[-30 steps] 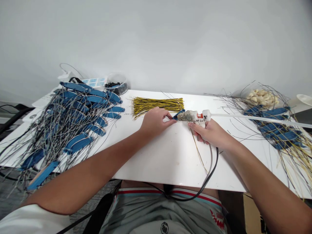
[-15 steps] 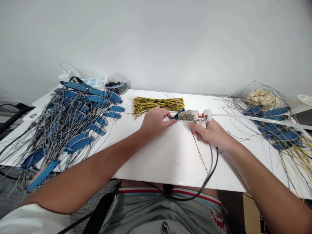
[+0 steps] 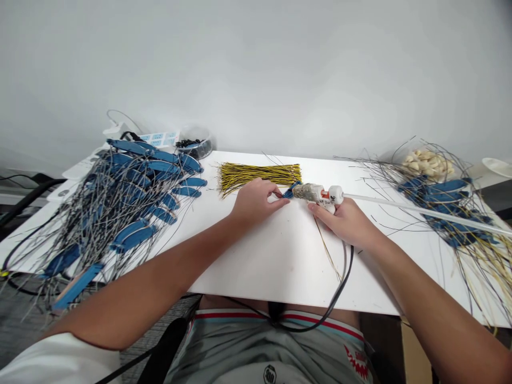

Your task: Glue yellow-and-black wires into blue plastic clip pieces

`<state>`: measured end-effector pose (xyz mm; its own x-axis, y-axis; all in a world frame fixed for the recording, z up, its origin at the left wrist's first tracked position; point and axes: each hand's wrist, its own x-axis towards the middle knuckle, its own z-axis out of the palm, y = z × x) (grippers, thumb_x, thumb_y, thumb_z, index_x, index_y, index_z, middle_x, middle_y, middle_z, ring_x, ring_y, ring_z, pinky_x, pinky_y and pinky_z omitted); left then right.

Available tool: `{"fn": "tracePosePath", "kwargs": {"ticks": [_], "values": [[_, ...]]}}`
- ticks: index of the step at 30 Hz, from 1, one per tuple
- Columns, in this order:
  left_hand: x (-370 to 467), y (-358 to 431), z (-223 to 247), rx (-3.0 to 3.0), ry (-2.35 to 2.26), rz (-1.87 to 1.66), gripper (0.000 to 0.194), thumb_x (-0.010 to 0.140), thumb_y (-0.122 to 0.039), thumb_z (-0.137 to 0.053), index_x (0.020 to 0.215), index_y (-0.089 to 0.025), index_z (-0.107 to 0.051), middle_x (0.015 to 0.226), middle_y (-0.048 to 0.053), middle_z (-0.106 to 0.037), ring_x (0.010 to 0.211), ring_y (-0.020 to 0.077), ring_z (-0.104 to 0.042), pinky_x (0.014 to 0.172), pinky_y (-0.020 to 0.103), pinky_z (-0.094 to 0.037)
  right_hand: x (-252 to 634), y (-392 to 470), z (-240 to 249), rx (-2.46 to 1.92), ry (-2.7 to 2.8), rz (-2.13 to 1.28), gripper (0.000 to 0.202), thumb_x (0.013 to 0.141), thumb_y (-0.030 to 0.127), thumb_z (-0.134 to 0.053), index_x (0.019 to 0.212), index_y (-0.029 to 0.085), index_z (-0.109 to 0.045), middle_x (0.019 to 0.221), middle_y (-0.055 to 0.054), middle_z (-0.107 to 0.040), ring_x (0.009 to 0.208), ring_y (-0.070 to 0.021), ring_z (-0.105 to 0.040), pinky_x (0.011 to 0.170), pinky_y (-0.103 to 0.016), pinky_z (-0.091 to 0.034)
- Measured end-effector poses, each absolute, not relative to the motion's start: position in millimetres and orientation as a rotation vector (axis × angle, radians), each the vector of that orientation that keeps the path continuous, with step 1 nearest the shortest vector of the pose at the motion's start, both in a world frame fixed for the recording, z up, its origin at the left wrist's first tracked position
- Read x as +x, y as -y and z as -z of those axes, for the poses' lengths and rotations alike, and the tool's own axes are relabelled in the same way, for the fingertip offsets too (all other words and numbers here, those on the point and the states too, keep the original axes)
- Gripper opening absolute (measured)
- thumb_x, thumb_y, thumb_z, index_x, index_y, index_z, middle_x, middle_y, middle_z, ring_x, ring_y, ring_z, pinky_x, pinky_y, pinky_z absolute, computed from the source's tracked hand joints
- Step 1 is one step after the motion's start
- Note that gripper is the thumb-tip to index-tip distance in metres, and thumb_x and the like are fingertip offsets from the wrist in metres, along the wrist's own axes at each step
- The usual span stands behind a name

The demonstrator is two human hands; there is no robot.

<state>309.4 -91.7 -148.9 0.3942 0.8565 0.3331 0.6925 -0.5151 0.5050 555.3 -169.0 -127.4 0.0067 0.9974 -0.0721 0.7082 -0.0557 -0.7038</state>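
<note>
Pinched between the thumb and fingers of my left hand [image 3: 258, 201] is a small blue piece [image 3: 290, 191], with thin wires near it. My right hand [image 3: 346, 220] is wrapped round a white glue gun [image 3: 326, 195], from whose back a long translucent stick [image 3: 404, 205] runs to the right. The gun's wrapped, dirty-looking nozzle end meets the blue piece; the exact contact spot is too small to tell. Just behind my left hand lies a bundle of yellow and black wires [image 3: 256, 175]. Below the gun, a few thin wires hang over the white table [image 3: 256, 266].
On the left lies a big heap of blue pieces with grey wires [image 3: 132, 234], beside a clear tub of black parts [image 3: 194, 144] and a power strip [image 3: 160, 140]. To the right are more wired blue pieces [image 3: 448, 194] and a container of cream-coloured parts [image 3: 428, 163]. A black cable [image 3: 340, 290] loops over the front edge.
The view has shifted slightly. The gun and my right hand have moved a little to the left, and the stick's far end sits lower. My left hand keeps its pinch.
</note>
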Motion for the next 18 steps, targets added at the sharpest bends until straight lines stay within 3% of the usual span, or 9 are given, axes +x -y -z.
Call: {"fn": "tracePosePath", "kwargs": {"ticks": [3,7,11,15,18], "values": [[308.2,90.8,149.4,2.363,-1.361,-0.816,0.026,0.088,-0.050,-0.082,0.091,-0.024,-0.080,0.082,0.002,-0.068,0.086,0.0216,-0.061,0.074,0.034,-0.039,557.9,167.4,129.1,-1.812,1.689,-0.805,0.043,0.098,0.062,-0.065,0.088,0.020,-0.073,0.065,-0.003,-0.064,0.061,-0.0195,-0.057,0.057,-0.030,-0.041],[308.1,93.2,149.3,2.370,-1.365,-0.794,0.035,0.088,-0.058,-0.080,0.094,-0.023,-0.079,0.081,0.001,-0.067,0.083,0.0212,-0.060,0.076,0.034,-0.039,562.1,165.1,126.1,-1.719,1.440,-1.060,0.048,0.094,0.064,-0.069,0.090,0.017,-0.076,0.057,-0.003,-0.063,0.048,-0.0175,-0.054,0.049,-0.030,-0.042],[307.8,98.1,144.7,2.389,-1.376,-0.859,0.044,0.092,-0.065,-0.074,0.101,-0.022,-0.077,0.092,0.004,-0.071,0.093,0.0232,-0.063,0.089,0.038,-0.043,571.5,163.0,115.7,-1.506,1.268,-1.081,0.049,0.093,0.063,-0.069,0.090,0.015,-0.076,0.058,-0.004,-0.063,0.044,-0.0158,-0.050,0.049,-0.032,-0.041],[282.5,89.4,120.6,2.455,-1.466,-1.078,0.035,0.100,-0.053,-0.065,0.117,-0.024,-0.076,0.122,0.007,-0.073,0.121,0.0267,-0.061,0.108,0.042,-0.039,586.8,157.7,112.1,-1.419,1.139,-1.067,0.045,0.095,0.063,-0.060,0.097,0.020,-0.074,0.064,-0.004,-0.063,0.047,-0.0163,-0.050,0.049,-0.032,-0.039],[238.4,72.8,92.1,2.491,-1.765,-0.984,0.029,0.099,-0.042,-0.062,0.116,-0.025,-0.078,0.127,0.009,-0.073,0.123,0.0309,-0.060,0.108,0.045,-0.039,594.5,152.1,115.5,-1.434,1.034,-1.110,0.039,0.093,0.058,-0.061,0.099,0.021,-0.073,0.071,-0.005,-0.067,0.049,-0.0152,-0.049,0.047,-0.030,-0.038]]}}
